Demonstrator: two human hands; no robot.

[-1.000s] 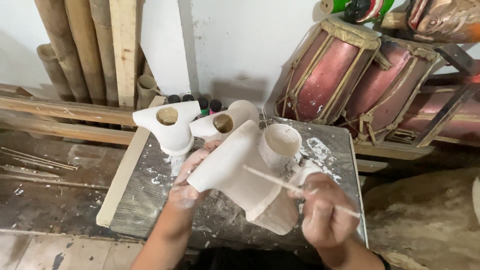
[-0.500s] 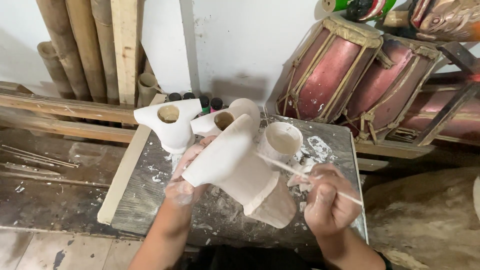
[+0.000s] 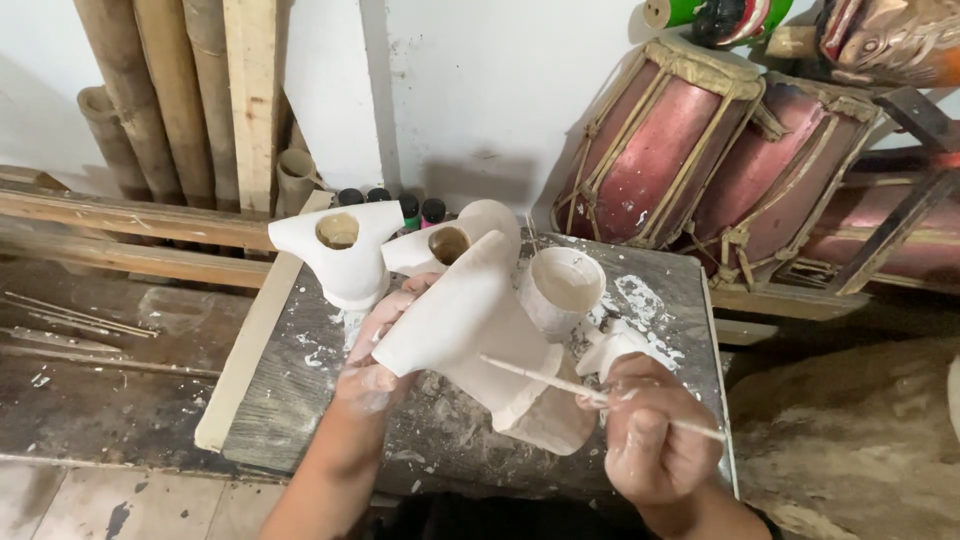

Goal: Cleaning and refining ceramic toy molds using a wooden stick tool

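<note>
The left hand has its grip closed around a white T-shaped form, fingers wrapped under its flared upper end, holding it tilted above the worktop. The form is chalky and matte, coated white, widening to a rounded foot near the right hand. That hand pinches a thin stick, whose tip touches the form's side. Just behind stand two similar white forms with open brownish holes and a white cup. Red drums lean against the wall.
</note>
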